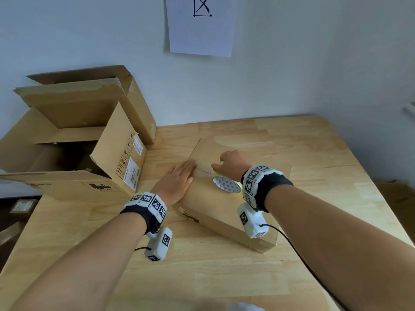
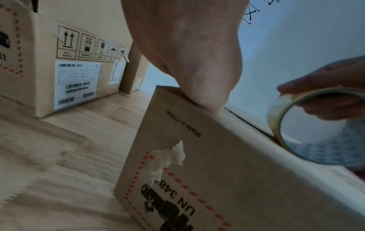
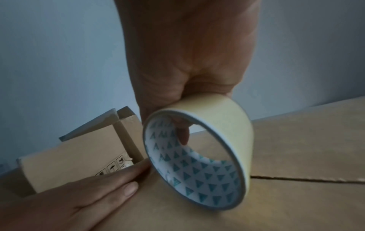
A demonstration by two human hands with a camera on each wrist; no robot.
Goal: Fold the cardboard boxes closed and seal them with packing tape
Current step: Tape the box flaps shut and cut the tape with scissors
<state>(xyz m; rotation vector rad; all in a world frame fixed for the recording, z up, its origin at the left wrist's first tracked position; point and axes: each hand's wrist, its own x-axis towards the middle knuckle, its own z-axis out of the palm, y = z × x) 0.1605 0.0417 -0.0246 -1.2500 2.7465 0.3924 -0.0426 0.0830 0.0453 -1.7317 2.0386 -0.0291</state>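
A flat closed cardboard box lies on the wooden table. My left hand presses flat on the box top at its left end, fingers straight. My right hand grips a roll of pale yellow packing tape that stands on the box top over the flap seam. In the right wrist view the tape roll shows its white core with blue triangles, one finger hooked inside it. The left wrist view shows the box side with printed text and the tape roll.
A large open cardboard box with labels stands at the table's back left, another open box behind it against the wall. A sheet of paper hangs on the wall. Cables trail from the wrist cameras.
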